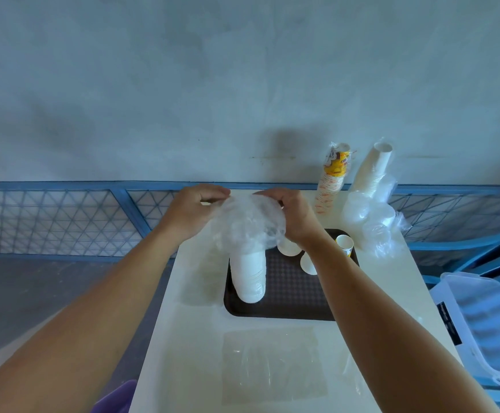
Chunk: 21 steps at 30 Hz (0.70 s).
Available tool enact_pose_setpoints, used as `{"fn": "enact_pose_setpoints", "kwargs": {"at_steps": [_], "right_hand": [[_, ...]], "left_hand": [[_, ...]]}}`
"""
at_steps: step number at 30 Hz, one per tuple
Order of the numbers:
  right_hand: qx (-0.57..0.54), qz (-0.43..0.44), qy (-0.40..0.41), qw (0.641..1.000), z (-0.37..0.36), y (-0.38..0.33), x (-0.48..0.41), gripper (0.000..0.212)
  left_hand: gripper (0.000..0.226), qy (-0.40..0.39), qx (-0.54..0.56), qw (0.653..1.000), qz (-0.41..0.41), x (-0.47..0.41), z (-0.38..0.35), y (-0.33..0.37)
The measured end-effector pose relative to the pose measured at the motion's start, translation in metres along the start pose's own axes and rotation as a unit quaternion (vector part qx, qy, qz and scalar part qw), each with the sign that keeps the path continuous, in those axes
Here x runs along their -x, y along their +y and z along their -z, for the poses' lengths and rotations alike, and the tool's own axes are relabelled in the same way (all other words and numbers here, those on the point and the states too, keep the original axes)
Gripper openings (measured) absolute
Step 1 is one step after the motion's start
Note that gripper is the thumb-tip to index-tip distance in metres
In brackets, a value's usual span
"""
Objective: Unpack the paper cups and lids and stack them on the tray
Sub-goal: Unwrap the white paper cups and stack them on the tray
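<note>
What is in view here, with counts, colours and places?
white table: one, white, centre.
dark rectangular plastic tray: one, dark brown, mid-table.
tall stack of white paper cups: one, white, tray's left side.
clear plastic wrap: one, transparent, bunched over that stack's top.
loose white paper cups: two, white, tray's far side, partly hidden.
loose yellow-printed paper cup: one, yellow-white, tray's far right corner.
wrapped orange-printed cup stack: one, leaning at the wall.
wrapped white cup stack: one, right of it.
bag of clear plastic lids: one, table's far right.
flat clear plastic sheet: one, table's near end.
clear plastic storage box: one, right of the table.
left hand: pinching the wrap.
right hand: pinching the wrap.
</note>
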State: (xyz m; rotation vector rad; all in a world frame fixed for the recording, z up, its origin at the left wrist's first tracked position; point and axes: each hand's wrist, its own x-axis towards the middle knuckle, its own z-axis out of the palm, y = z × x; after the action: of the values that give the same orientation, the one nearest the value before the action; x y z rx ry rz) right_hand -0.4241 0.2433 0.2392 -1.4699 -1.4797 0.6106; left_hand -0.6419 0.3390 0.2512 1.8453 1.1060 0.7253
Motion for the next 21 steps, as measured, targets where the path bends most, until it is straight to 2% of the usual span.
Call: {"fn": "enact_pose_setpoints", "kwargs": {"at_steps": [2,3,6,8,10,12,14,15,17,19,21], "right_hand": [[-0.026,-0.043,-0.019,0.999,0.001,-0.003,-0.004,0.038],[-0.002,-0.066,-0.036,0.997,-0.001,-0.002,-0.004,0.042],[0.050,-0.087,-0.086,0.991,-0.009,0.009,-0.003,0.028],[0.018,-0.084,-0.062,0.994,-0.012,0.009,-0.003,0.013],[-0.028,-0.096,-0.032,0.994,-0.011,0.005,-0.006,0.014],[-0.082,-0.114,-0.013,0.990,-0.009,-0.001,-0.007,0.016],[-0.106,-0.124,-0.028,0.986,-0.007,-0.004,-0.006,0.032],[-0.101,-0.131,-0.041,0.985,-0.006,-0.003,-0.005,0.036],[-0.054,-0.130,-0.071,0.988,-0.006,-0.001,-0.005,0.034],[-0.031,-0.114,-0.067,0.991,-0.007,-0.002,-0.004,0.024],[-0.065,-0.110,-0.025,0.991,-0.008,-0.007,-0.007,0.018]], "left_hand": [[0.010,0.016,0.026,0.999,0.015,-0.002,0.001,0.003],[0.015,0.017,0.035,0.999,0.027,-0.001,-0.001,0.006],[0.022,0.020,0.111,0.990,0.081,0.005,-0.010,0.013],[0.036,-0.029,0.123,0.988,0.087,0.008,-0.011,0.013],[0.053,-0.097,0.076,0.988,0.088,0.014,-0.010,0.011],[0.043,-0.098,0.029,0.991,0.085,0.016,-0.008,0.005],[0.022,-0.039,0.028,0.996,0.071,0.018,-0.007,0.008],[0.021,-0.004,0.044,0.996,0.076,0.018,-0.006,0.013],[0.040,0.023,0.069,0.993,0.092,0.016,-0.004,0.021],[0.049,0.003,0.069,0.994,0.082,0.015,-0.003,0.029],[0.030,-0.043,0.045,0.994,0.091,0.016,-0.003,0.034]]}}
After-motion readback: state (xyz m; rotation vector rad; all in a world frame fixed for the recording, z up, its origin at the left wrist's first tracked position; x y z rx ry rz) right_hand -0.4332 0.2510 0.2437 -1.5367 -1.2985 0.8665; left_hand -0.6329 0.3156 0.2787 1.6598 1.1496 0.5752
